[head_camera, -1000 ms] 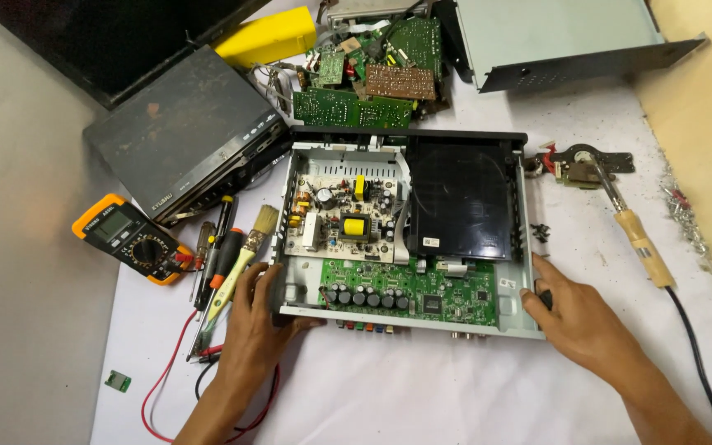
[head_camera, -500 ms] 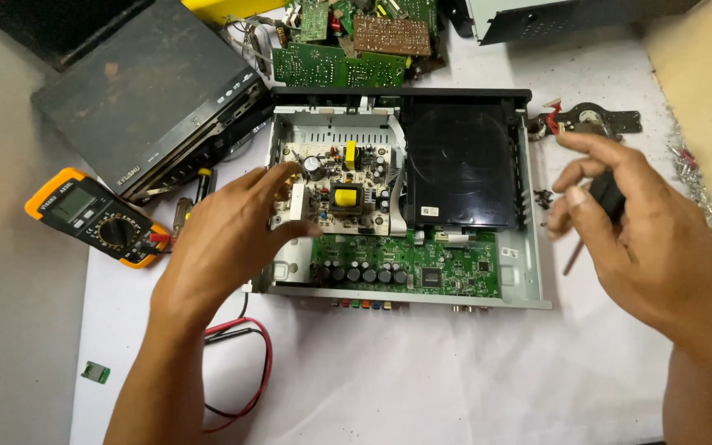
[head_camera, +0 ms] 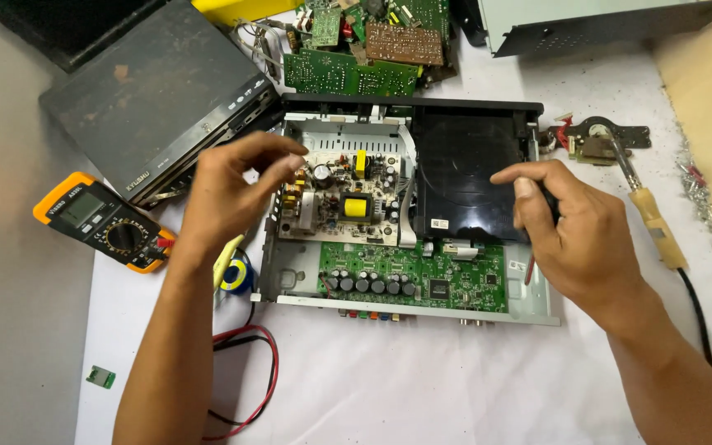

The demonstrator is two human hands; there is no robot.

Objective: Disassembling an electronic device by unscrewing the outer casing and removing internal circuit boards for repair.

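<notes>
Open player chassis (head_camera: 290, 284): shallow sheet-metal tray, dull grey, lid off, front edge toward the person. It lies on a white cloth (head_camera: 422, 379).

Left hand (head_camera: 228, 194): fingers curled, thumb and forefinger tips pinched close together above the chassis's left wall. Whether anything small sits between the tips cannot be told. Directly right of this pinch: the beige power board (head_camera: 344, 202), matte, crowded with a yellow-taped transformer, dark cylindrical capacitors and copper coils.

Right hand (head_camera: 574, 235): closed around a dark-handled tool (head_camera: 547, 206); a thin reddish shaft shows below the palm over the chassis's right end. Tool type not certain, likely a screwdriver. Just left of this hand: the black disc drive (head_camera: 463, 177), smooth glossy plastic, roughly square, with a small white rectangular label at its lower left corner.

Below both hands, inside the tray: green main board (head_camera: 422, 280), with a row of black cylindrical capacitors and a square black chip.

Left of the left hand: orange-and-black multimeter (head_camera: 105, 222), round dial, red lead (head_camera: 245, 387) looping on the cloth. Beyond it, a flat dark grey closed player (head_camera: 150, 91).

Right of the right hand: wooden-handled soldering iron (head_camera: 648, 218). Above the chassis: heap of loose green and brown circuit boards (head_camera: 364, 49).
</notes>
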